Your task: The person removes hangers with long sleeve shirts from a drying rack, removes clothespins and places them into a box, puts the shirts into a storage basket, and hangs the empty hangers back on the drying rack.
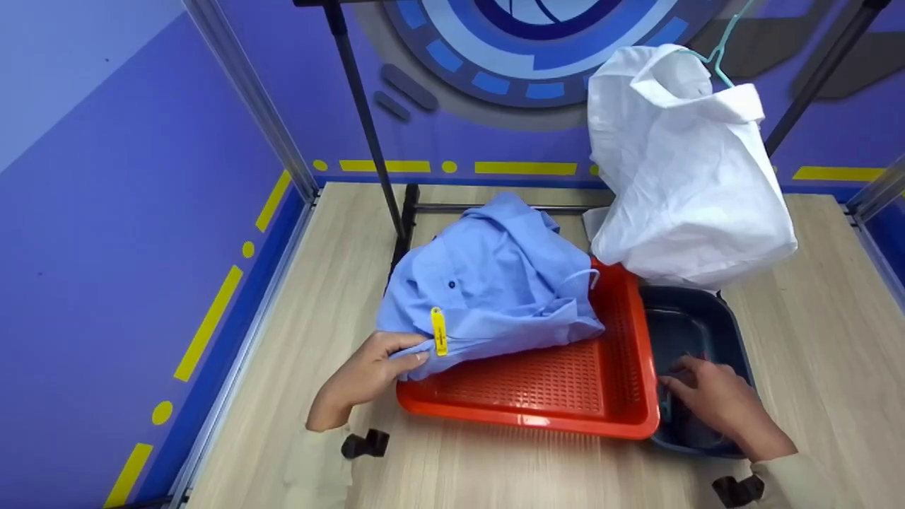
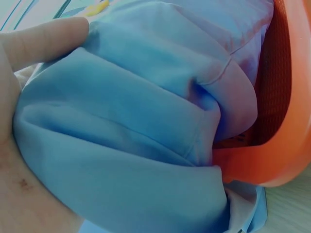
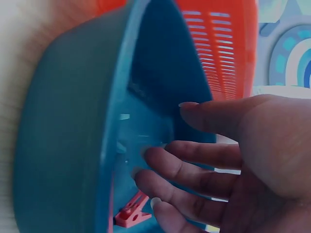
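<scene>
The light blue shirt (image 1: 495, 276) lies heaped in the centre of the head view, over the upper left part of the red perforated basket (image 1: 523, 382), whose far left corner it hides. The left hand (image 1: 368, 375), left of centre, pinches the shirt's lower left edge between thumb and fingers; most of those fingers are hidden by cloth. The print on the yellow tag (image 1: 439, 331) beside them is too small to read, and the thin pale curved piece (image 1: 588, 274) at the shirt's right edge is hard to identify. The white garment (image 1: 693, 170), upper right, covers the top edge of the dark blue basin (image 1: 682, 322), and the mint-green hanger (image 1: 720, 53) in its collar runs out of the top of the frame. The black rack (image 1: 368, 116) is cut off there too. At lower right, the right hand (image 1: 725, 399) reaches into the basin, hiding part of its floor

The right wrist view shows what the head view leaves unclear: the right hand's fingers are loosely bent and a little spread, the thumb apart from them, with nothing between. At the bottom of that view a red clip (image 3: 131, 211) lies in the basin; small pale pieces (image 3: 124, 116) above it are too blurred to name. The left wrist view shows the shirt's folds bunched against the palm, under the thumb at upper left, while the dark button (image 1: 452, 285) shows only in the head view
</scene>
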A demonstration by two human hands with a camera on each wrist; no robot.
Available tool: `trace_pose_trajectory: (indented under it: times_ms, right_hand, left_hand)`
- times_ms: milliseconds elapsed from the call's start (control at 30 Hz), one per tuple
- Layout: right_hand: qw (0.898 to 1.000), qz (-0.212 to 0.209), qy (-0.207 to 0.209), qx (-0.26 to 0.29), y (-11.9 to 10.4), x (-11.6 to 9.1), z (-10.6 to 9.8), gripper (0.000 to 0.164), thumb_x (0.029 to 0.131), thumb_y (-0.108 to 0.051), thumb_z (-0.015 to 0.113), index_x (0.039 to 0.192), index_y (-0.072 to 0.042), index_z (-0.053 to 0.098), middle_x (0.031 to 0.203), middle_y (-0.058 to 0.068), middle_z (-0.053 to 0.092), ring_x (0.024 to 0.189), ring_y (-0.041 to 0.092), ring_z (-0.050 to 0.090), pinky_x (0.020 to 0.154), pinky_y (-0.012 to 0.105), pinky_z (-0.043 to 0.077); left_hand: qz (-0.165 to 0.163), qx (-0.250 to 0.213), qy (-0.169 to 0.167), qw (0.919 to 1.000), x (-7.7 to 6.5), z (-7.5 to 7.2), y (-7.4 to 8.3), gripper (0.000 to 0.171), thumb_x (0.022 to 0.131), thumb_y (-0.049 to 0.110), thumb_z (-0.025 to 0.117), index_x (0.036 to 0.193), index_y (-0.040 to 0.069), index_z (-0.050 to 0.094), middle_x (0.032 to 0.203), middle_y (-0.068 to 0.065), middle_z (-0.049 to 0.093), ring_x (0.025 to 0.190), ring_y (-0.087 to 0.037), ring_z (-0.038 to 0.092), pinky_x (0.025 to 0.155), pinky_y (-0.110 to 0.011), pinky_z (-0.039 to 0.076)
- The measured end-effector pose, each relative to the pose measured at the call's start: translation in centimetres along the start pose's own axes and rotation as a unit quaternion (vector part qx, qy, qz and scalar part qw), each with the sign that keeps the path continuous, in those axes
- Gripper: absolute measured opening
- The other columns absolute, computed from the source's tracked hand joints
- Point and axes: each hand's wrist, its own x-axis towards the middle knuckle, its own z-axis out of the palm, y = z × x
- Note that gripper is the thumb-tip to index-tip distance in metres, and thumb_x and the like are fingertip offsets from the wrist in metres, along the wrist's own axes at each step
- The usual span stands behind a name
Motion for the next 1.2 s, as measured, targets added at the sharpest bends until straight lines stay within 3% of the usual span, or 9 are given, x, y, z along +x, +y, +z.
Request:
trace_pose_trajectory:
  times_ms: [100,200,400,567,733,967,1100,1200]
  right_hand:
    - [1.0,-0.009,0.012,0.004,-0.1,0.1,-0.2,0.033,0.091,-0.029,0.065,0.105,0.001,0.067,0.083,0.01,0.07,0.068,0.017,0.061,0.059,0.04,0.049]
    - [1.0,-0.011,0.017,0.011,-0.3,0.0,-0.3,0.032,0.092,-0.027,0.064,0.106,0.001,0.067,0.08,0.006,0.069,0.065,0.013,0.057,0.06,0.037,0.049]
    - [0.998,-0.01,0.033,0.045,-0.7,-0.2,-0.7,0.027,0.094,-0.025,0.062,0.105,-0.001,0.067,0.08,0.007,0.071,0.058,0.012,0.062,0.058,0.033,0.051]
    - [0.995,-0.001,0.044,0.089,-0.8,-0.2,-1.6,0.03,0.097,-0.03,0.058,0.107,-0.003,0.067,0.09,0.011,0.073,0.067,0.014,0.068,0.057,0.027,0.053]
    - [0.993,-0.018,0.094,0.074,-1.3,-0.2,-2.3,0.029,0.097,-0.033,0.058,0.104,-0.007,0.07,0.087,0.003,0.071,0.072,0.005,0.061,0.064,0.023,0.049]
    - [0.984,-0.05,0.137,0.108,-3.2,-0.8,-2.6,0.019,0.096,-0.027,0.06,0.1,-0.012,0.07,0.081,0.001,0.071,0.07,-0.002,0.06,0.064,0.015,0.049]
    - [0.98,-0.066,0.118,0.146,-5.1,-1.2,-2.6,0.021,0.097,-0.029,0.059,0.104,-0.012,0.069,0.086,0.002,0.072,0.073,0.002,0.064,0.063,0.015,0.051]
    - [0.978,-0.074,0.093,0.171,-6.4,-1.4,-2.7,0.025,0.097,-0.03,0.057,0.108,-0.01,0.068,0.091,0.004,0.071,0.076,0.009,0.067,0.064,0.018,0.054]
  left_hand:
    - [-0.003,0.008,0.008,0.9999,0.1,0.0,0.1,0.027,0.098,0.012,0.053,0.074,0.001,0.049,0.066,-0.003,0.037,0.062,-0.032,0.043,0.062,-0.019,0.035]
    - [-0.005,0.024,0.023,0.9994,0.1,0.0,0.3,0.025,0.098,0.013,0.053,0.077,0.0,0.053,0.068,0.0,0.037,0.063,-0.024,0.044,0.063,-0.02,0.036]
    - [-0.008,0.053,0.055,0.9971,0.3,0.3,0.7,0.018,0.097,0.013,0.055,0.082,0.003,0.059,0.072,0.004,0.038,0.07,-0.008,0.045,0.067,-0.021,0.037]
    - [-0.005,0.056,0.04,0.9976,0.5,0.6,0.8,0.017,0.096,0.009,0.056,0.082,0.0,0.058,0.072,0.004,0.04,0.07,-0.006,0.045,0.067,-0.02,0.037]
    - [0.007,0.061,0.028,0.9977,0.6,0.8,0.8,0.019,0.095,0.0,0.055,0.077,-0.005,0.053,0.069,0.0,0.038,0.067,-0.005,0.042,0.064,-0.02,0.035]
    - [-0.003,0.069,0.016,0.9975,0.4,0.9,1.4,0.025,0.098,0.014,0.055,0.077,0.0,0.055,0.069,0.002,0.041,0.066,-0.006,0.044,0.064,-0.019,0.036]
    - [-0.006,0.082,0.016,0.9965,0.4,1.0,1.8,0.021,0.098,0.017,0.056,0.082,0.004,0.06,0.071,0.005,0.045,0.068,-0.006,0.046,0.065,-0.02,0.039]
    - [-0.004,0.102,0.02,0.9946,0.3,1.1,2.0,0.014,0.097,0.014,0.057,0.097,0.008,0.069,0.084,0.005,0.061,0.08,-0.007,0.056,0.076,-0.021,0.048]
